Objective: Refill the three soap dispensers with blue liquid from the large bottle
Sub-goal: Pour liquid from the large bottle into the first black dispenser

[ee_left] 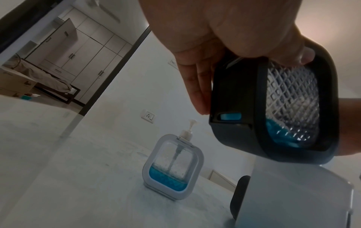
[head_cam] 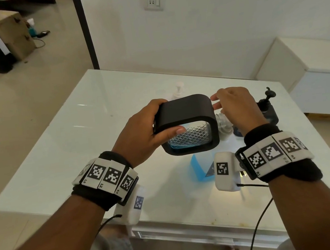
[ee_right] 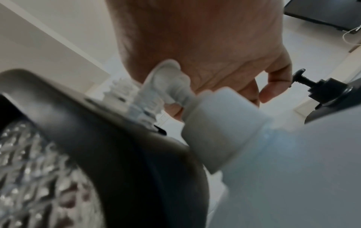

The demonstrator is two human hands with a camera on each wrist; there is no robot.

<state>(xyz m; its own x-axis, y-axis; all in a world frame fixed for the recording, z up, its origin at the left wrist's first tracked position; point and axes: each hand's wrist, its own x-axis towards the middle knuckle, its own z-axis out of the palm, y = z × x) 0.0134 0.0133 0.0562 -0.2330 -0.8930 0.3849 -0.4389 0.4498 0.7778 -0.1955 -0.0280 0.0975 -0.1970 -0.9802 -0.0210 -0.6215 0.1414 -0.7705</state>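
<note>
My left hand (head_cam: 146,134) grips a black-framed soap dispenser (head_cam: 186,117) lying on its side above the table, thumb across its diamond-patterned clear window (ee_left: 291,98). A little blue liquid pools at its low end. Its clear threaded neck (ee_right: 146,100) points right, with no pump on it. My right hand (head_cam: 236,109) hovers at that end with fingers loosely curled and nothing visibly held. Under both hands stands the large bottle (head_cam: 200,168) of blue liquid, its white cap (ee_right: 220,128) flipped open. A white-framed dispenser (ee_left: 171,166) with a low blue level stands behind.
A dark dispenser (head_cam: 267,109) with a black pump stands on the glossy white table (head_cam: 77,148) to the right, close to my right wrist. A white low cabinet (head_cam: 314,81) sits beyond the table's right edge. Cables hang from both wrist cameras.
</note>
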